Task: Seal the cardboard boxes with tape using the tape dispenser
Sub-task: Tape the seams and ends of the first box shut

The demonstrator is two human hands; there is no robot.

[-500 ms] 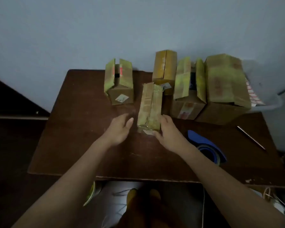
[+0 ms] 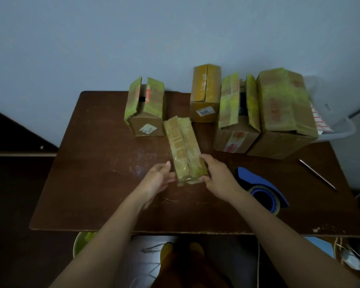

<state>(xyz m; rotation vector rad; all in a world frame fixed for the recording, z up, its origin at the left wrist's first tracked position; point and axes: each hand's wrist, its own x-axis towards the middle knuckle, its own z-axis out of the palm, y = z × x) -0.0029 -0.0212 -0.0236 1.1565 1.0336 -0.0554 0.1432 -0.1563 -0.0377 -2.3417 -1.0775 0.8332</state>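
At the middle of a dark brown bench [image 2: 96, 183], a person's two bare hands hold a long, narrow cardboard box [image 2: 183, 148] by its near end — the left hand [image 2: 160, 177] cupped against its left side with thumb up and fingers under the corner, the right hand [image 2: 216, 173] curled round its right side. The box lies flat, slanting away to the left, its two top flaps meeting along a seam that runs its length.

Behind it stand four more boxes against a pale wall. A small box with parted flaps [image 2: 147, 107] sits at back left, just beside the far end of the held one. A closed tall box [image 2: 205, 90] bearing a white label stands at back centre. To its right is an open-topped box [image 2: 237, 113] with both flaps raised, touching the largest box [image 2: 285, 109] at far right.

The blue tape dispenser [image 2: 260, 188] lies on the bench just right of the right forearm, untouched, its roll toward the near edge. A thin metal rod [image 2: 317, 173] — possibly a pen — lies farther right, well apart from both hands.
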